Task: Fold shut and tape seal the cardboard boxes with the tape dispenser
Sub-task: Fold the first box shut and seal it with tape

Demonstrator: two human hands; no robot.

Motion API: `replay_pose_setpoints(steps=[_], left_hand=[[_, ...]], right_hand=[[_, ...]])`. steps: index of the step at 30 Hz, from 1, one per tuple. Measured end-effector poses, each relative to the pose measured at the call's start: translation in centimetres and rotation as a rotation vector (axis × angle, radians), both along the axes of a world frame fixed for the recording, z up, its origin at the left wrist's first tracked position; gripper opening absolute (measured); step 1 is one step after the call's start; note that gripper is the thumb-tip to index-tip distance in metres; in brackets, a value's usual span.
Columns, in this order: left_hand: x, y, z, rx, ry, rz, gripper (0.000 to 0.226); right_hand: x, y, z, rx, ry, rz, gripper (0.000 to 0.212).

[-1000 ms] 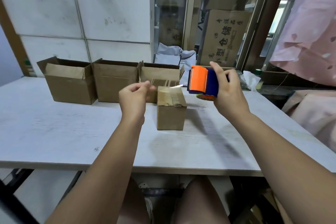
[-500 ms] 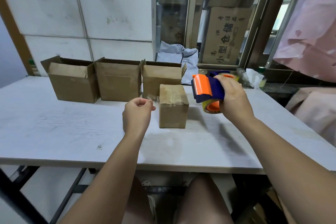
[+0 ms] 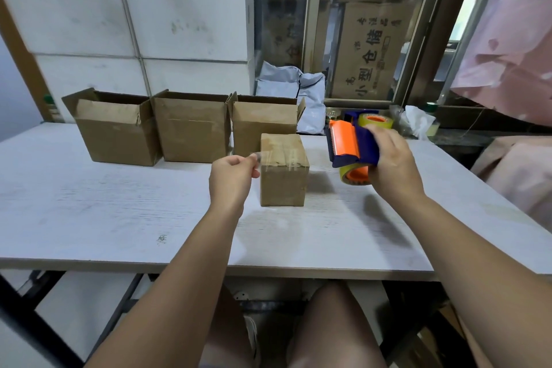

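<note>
A small closed cardboard box [image 3: 283,176] stands on the white table [image 3: 119,212], with strips of clear tape across its top. My left hand [image 3: 231,179] is just left of the box and pinches a loose end of clear tape [image 3: 259,157] by the box's top left edge. To the right, my right hand [image 3: 391,164] grips the orange and blue tape dispenser [image 3: 349,146], held above the table with its yellowish roll [image 3: 354,178] below. Three open boxes stand in a row behind: left [image 3: 115,131], middle [image 3: 191,128], right [image 3: 264,122].
A second tape dispenser with a yellow roll [image 3: 369,120] lies at the table's back edge, next to crumpled plastic [image 3: 416,122]. White foam blocks [image 3: 134,24] are stacked behind the boxes. A printed carton [image 3: 370,51] and pink cloth [image 3: 513,54] stand at the right.
My right hand has lowered the dispenser and tilted it, roll downward, to the right of the box. My left hand dropped from above the box to its left side.
</note>
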State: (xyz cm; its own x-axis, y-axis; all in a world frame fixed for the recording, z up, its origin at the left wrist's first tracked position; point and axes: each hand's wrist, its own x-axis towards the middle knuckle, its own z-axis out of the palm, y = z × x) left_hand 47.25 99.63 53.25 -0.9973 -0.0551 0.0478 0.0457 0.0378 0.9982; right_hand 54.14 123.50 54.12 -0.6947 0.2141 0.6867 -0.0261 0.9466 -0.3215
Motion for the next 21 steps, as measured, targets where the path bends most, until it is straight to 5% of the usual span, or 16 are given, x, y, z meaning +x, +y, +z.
replay_pose_setpoints(steps=[21], left_hand=[[-1.5, 0.5, -1.2, 0.017, -0.092, -0.067, 0.017]], right_hand=[[-1.4, 0.1, -3.5, -0.111, -0.148, -0.052, 0.061]])
